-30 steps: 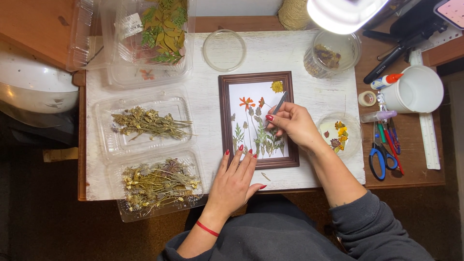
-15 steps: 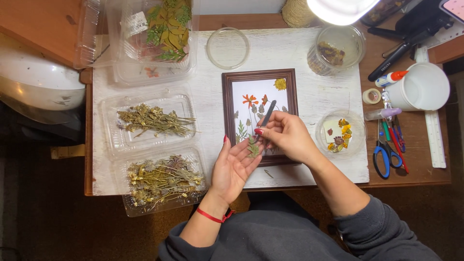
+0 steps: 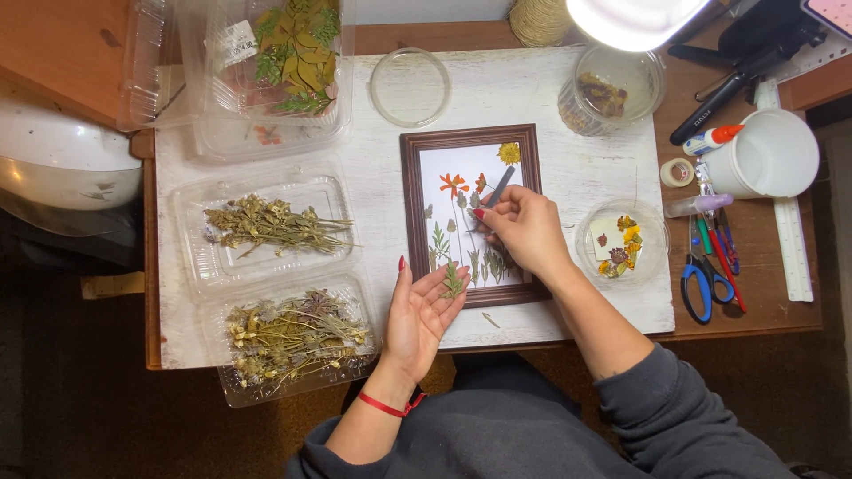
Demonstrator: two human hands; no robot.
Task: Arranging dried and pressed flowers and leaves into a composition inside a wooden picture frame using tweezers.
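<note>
Brown-framed paper [image 3: 470, 213] with pressed flowers is seen lying flat on the white desk [image 3: 541, 98]. Grey tweezers [image 3: 497, 188] are gripped in the closed right hand [image 3: 525, 229] above the paper. A small green sprig [image 3: 453, 282] is rested on the fingers of the open, palm-up left hand [image 3: 424, 310], at the frame's lower left corner. Trays of dried plants [image 3: 266, 222] are set to the left.

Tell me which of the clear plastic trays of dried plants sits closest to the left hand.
The nearest tray, at the table's front edge, holding brownish dried stems, lies just beside the left hand. The other two sit farther back.
</note>
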